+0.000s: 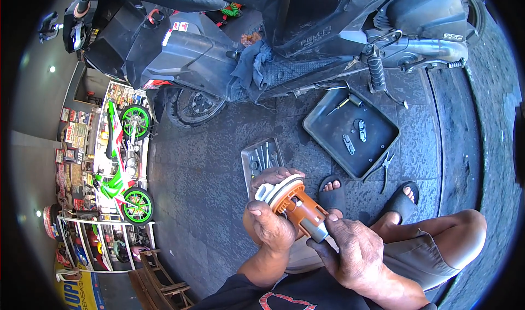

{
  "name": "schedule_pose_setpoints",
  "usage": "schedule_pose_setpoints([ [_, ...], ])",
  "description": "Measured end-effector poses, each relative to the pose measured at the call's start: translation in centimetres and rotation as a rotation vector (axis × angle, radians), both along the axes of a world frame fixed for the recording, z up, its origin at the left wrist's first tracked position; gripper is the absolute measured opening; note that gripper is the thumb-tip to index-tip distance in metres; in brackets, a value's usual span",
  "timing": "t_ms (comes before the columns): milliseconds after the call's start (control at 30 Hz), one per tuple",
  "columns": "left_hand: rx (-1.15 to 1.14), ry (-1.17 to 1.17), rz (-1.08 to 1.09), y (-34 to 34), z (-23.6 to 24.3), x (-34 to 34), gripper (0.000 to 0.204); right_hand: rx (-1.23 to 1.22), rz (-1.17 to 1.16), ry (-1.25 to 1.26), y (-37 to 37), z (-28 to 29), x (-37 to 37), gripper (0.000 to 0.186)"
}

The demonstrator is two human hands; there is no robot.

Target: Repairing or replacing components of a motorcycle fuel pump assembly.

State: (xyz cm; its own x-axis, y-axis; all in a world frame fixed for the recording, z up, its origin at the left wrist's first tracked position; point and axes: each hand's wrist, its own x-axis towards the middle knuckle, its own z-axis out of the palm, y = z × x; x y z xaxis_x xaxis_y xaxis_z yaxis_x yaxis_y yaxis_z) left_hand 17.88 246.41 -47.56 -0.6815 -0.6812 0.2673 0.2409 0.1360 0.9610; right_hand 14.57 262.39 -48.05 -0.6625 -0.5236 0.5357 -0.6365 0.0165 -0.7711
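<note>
A fuel pump unit (302, 209) is held in front of my lap, tilted, its orange-brown plastic body running from a round flange with a white connector down to a grey metal cylinder. My left hand (272, 222) wraps round the flange end, the thumb along its near side; some fingers are hidden behind it. My right hand (353, 249) grips the lower end, its thumb and fingers pressed about the metal cylinder. Both hands look stained with dark grease.
Ahead stands a dark scooter (317, 53) with a cloth (252, 64) on its footboard. A black tray (322, 138) holds a screwdriver and small metal parts; pliers (386, 170) lie beside it. A smaller tool tray (246, 157) is left of it. A green-and-white motorcycle (117, 181) stands far left.
</note>
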Motion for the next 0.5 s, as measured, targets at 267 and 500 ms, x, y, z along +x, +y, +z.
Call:
schedule_pose_setpoints([
  [267, -0.008, -0.098, 0.007, -0.5, 0.12, 0.44, 0.077, 0.036, -0.021, 0.095, -0.1, 0.15, -0.9, 0.053],
  [500, -0.051, -0.129, 0.104, 0.06, -0.35, -0.27, 0.072, 0.058, -0.051, 0.097, -0.13, -0.15, -0.92, 0.053],
])
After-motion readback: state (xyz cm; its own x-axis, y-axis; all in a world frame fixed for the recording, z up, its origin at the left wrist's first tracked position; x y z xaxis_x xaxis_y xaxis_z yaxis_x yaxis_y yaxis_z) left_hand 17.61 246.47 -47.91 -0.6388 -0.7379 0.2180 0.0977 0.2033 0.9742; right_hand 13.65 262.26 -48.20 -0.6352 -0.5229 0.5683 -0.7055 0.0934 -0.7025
